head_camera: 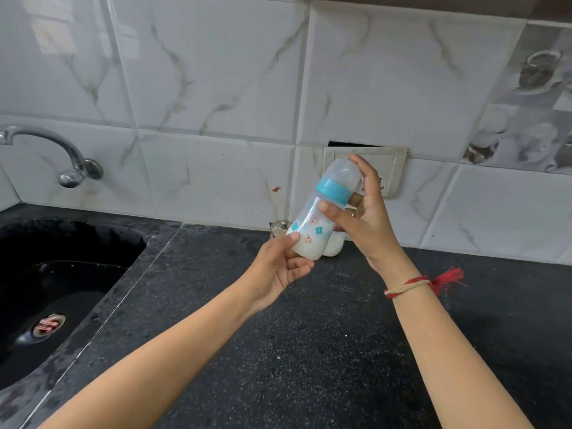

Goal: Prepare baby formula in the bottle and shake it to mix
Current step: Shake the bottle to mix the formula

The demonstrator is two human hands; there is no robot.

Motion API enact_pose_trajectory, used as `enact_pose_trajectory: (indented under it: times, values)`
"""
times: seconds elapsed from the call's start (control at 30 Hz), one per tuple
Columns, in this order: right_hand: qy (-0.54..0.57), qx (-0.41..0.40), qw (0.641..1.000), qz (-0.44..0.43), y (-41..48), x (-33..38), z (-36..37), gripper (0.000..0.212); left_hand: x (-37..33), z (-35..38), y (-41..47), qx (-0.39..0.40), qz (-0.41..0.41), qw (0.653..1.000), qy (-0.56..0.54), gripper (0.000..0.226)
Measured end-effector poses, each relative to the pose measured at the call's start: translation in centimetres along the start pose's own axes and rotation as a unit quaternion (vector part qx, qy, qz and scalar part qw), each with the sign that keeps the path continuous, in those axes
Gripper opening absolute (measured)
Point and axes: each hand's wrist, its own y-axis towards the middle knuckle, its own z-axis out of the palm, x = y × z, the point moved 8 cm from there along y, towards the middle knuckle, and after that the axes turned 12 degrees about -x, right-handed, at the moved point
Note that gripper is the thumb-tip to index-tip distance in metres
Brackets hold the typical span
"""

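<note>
A clear baby bottle [312, 226] with a blue collar, a translucent cap and small printed figures is held above the counter, tilted with its top to the upper right. White liquid fills its lower part. My left hand [280, 269] cups the bottle's base from below. My right hand [360, 212] grips it near the collar, thumb across the neck and fingers behind the cap.
Behind the bottle, a small steel tin [278, 229] and a white object [334, 244] stand on the black speckled counter [309, 351] by the tiled wall. At left lies a black sink [62, 289] under a chrome tap [66, 156]. A wall socket [390, 168] sits behind my right hand.
</note>
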Motion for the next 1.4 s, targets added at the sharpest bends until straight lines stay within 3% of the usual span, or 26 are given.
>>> enact_pose_trajectory:
  times: [0.1, 0.23, 0.3, 0.37, 0.43, 0.47, 0.53, 0.57, 0.67, 0.7, 0.8, 0.93, 0.97, 1.03, 1.07, 1.17, 1.2, 1.3, 1.4]
  values:
    - [0.026, 0.002, 1.000, 0.011, -0.1, 0.1, 0.6, 0.075, 0.9, 0.7, -0.5, 0.046, -0.067, 0.995, -0.049, 0.082]
    - [0.077, -0.062, 0.992, 0.078, -0.6, -1.1, 0.5, 0.073, 1.6, 0.7, -0.6, 0.059, -0.117, 0.990, -0.050, 0.076]
    - [0.114, -0.134, 0.983, 0.050, 0.2, 0.3, -1.7, 0.073, 1.6, 0.7, -0.6, 0.076, -0.132, 0.987, -0.052, 0.083]
    - [0.215, -0.260, 0.941, -0.008, 1.0, 2.4, -5.2, 0.077, 1.3, 0.5, -0.4, 0.087, -0.137, 0.985, -0.057, 0.089]
    - [0.255, -0.315, 0.912, -0.056, 0.9, 3.4, -6.7, 0.081, 1.1, -0.2, 0.0, 0.069, -0.134, 0.987, -0.055, 0.087]
    - [0.211, -0.286, 0.933, -0.055, 0.8, 3.5, -5.7, 0.081, 1.2, -0.7, 0.3, 0.048, -0.136, 0.988, -0.054, 0.084]
    - [0.098, -0.154, 0.983, -0.027, 0.3, 2.8, -2.5, 0.076, 1.6, -1.9, 1.0, -0.003, -0.143, 0.989, -0.048, 0.079]
    - [0.098, -0.134, 0.986, -0.019, 0.2, 2.5, -1.9, 0.073, 1.8, -2.5, 1.4, -0.028, -0.143, 0.988, -0.042, 0.077]
    - [0.235, -0.229, 0.945, 0.000, 0.2, 1.8, -3.7, 0.072, 2.2, -4.2, 2.2, -0.092, -0.135, 0.986, -0.032, 0.068]
    - [0.228, -0.210, 0.951, 0.014, 0.2, 1.8, -3.1, 0.072, 2.4, -4.6, 2.4, -0.110, -0.134, 0.984, -0.030, 0.066]
    - [0.067, -0.064, 0.996, 0.011, 0.0, 1.7, -0.5, 0.071, 2.8, -5.9, 2.7, -0.157, -0.131, 0.979, 0.004, 0.056]
    - [0.246, -0.219, 0.944, 0.000, 0.8, 2.1, -4.3, 0.070, 2.2, -7.9, 3.0, -0.238, -0.098, 0.964, 0.071, 0.034]
    - [0.222, -0.194, 0.956, 0.003, 0.8, 2.3, -3.7, 0.070, 2.2, -8.2, 2.9, -0.254, -0.098, 0.959, 0.084, 0.029]
    - [0.086, -0.069, 0.994, 0.013, 0.3, 1.9, -1.0, 0.070, 2.2, -8.4, 3.0, -0.268, -0.093, 0.954, 0.096, 0.023]
    - [0.072, -0.057, 0.996, 0.013, 0.3, 1.6, -0.8, 0.069, 2.1, -8.3, 3.1, -0.270, -0.087, 0.954, 0.098, 0.022]
    - [0.204, -0.185, 0.960, 0.041, 0.9, 0.6, -3.2, 0.068, 1.6, -7.8, 3.2, -0.264, -0.070, 0.957, 0.101, 0.020]
    - [0.204, -0.185, 0.960, 0.046, 1.0, 0.5, -3.1, 0.068, 1.7, -7.6, 3.1, -0.261, -0.068, 0.957, 0.106, 0.019]
    - [0.086, -0.074, 0.993, 0.035, 0.6, 0.4, -0.9, 0.070, 1.5, -7.3, 2.9, -0.251, -0.059, 0.959, 0.117, 0.017]
    - [0.230, -0.222, 0.947, 0.040, 0.7, -0.2, -4.4, 0.066, 0.8, -7.6, 2.8, -0.256, -0.041, 0.959, 0.119, 0.017]
